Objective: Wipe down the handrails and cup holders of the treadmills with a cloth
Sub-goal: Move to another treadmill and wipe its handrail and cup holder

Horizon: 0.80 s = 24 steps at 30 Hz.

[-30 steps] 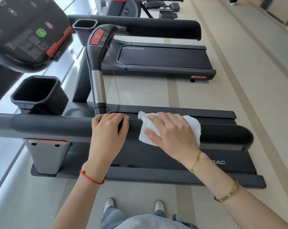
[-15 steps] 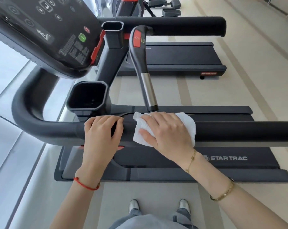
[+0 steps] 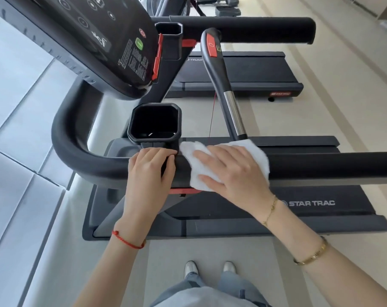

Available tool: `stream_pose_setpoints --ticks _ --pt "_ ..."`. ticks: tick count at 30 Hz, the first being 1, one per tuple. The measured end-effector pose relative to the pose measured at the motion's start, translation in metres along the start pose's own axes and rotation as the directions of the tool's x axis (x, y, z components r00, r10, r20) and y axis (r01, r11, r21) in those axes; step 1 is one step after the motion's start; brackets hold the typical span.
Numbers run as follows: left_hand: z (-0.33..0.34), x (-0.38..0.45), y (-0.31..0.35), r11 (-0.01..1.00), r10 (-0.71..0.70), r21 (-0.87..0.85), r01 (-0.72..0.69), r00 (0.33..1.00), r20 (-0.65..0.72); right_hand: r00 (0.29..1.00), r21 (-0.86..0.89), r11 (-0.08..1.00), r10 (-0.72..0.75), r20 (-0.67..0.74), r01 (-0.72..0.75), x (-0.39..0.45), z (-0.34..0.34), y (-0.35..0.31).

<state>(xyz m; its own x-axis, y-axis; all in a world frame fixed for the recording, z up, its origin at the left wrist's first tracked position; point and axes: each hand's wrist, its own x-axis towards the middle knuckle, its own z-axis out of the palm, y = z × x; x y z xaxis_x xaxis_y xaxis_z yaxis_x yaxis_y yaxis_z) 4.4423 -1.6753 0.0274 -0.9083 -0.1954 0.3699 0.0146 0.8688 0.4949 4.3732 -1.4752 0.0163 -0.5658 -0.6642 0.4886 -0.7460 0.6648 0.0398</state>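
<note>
Where the curved black handrail (image 3: pixel 81 160) bends in from the frame's left and runs straight off the right edge, the left hand (image 3: pixel 151 168) rests on it with fingers curled over the top, just below the square cup holder (image 3: pixel 155 120) at centre. Immediately right, the right hand (image 3: pixel 232 171) presses a white cloth (image 3: pixel 194 169) flat against the rail with spread fingers, so the unwiped bend lies leftward along the rail's long axis, likely next. Beyond: the Star Trac belt deck (image 3: pixel 310 202), pale tiled floor (image 3: pixel 22 196), a second treadmill (image 3: pixel 243 69) at upper right

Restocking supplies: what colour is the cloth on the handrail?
White, plain; the cloth shows under the right hand in the head view.
</note>
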Motion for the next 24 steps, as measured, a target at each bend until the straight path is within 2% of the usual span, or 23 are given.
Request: stream_pose_setpoints --ticks 4,7,9,13,15,18,19,24 --pt "0.001 0.0 0.002 1.0 -0.009 0.004 0.009 1.0 -0.008 0.98 0.022 0.98 0.196 0.02 -0.196 0.006 -0.009 0.011" --pt "0.002 0.0 0.002 1.0 -0.013 0.011 0.013 1.0 -0.018 0.99 0.02 0.99 0.138 0.04 -0.139 0.017 0.0 -0.008" --pt "0.002 0.0 0.002 1.0 -0.015 0.008 0.016 1.0 -0.019 0.996 0.025 0.995 0.094 -0.002 -0.094 0.014 0.005 -0.014" --pt "0.003 0.0 0.002 1.0 -0.026 0.003 0.026 0.999 -0.025 0.998 0.003 0.999 -0.054 -0.044 0.054 -0.005 0.002 0.006" --pt "0.004 0.0 0.002 0.999 -0.033 -0.002 0.033 0.999 -0.032 1.0 0.004 1.0 0.002 -0.026 -0.002 -0.01 -0.003 0.019" --pt "0.004 0.0 0.003 0.999 -0.036 -0.003 0.036 0.999 -0.037 0.973 0.028 0.973 0.23 0.002 -0.23 0.006 -0.005 0.015" --pt "0.004 0.0 0.003 0.999 -0.034 0.0 0.034 0.999 -0.038 0.966 0.032 0.965 0.259 0.002 -0.259 0.012 -0.002 0.007" --pt "0.003 -0.001 0.003 0.999 -0.036 0.009 0.036 0.999 -0.038 0.991 0.011 0.995 0.102 -0.081 -0.101 0.008 0.012 -0.023"
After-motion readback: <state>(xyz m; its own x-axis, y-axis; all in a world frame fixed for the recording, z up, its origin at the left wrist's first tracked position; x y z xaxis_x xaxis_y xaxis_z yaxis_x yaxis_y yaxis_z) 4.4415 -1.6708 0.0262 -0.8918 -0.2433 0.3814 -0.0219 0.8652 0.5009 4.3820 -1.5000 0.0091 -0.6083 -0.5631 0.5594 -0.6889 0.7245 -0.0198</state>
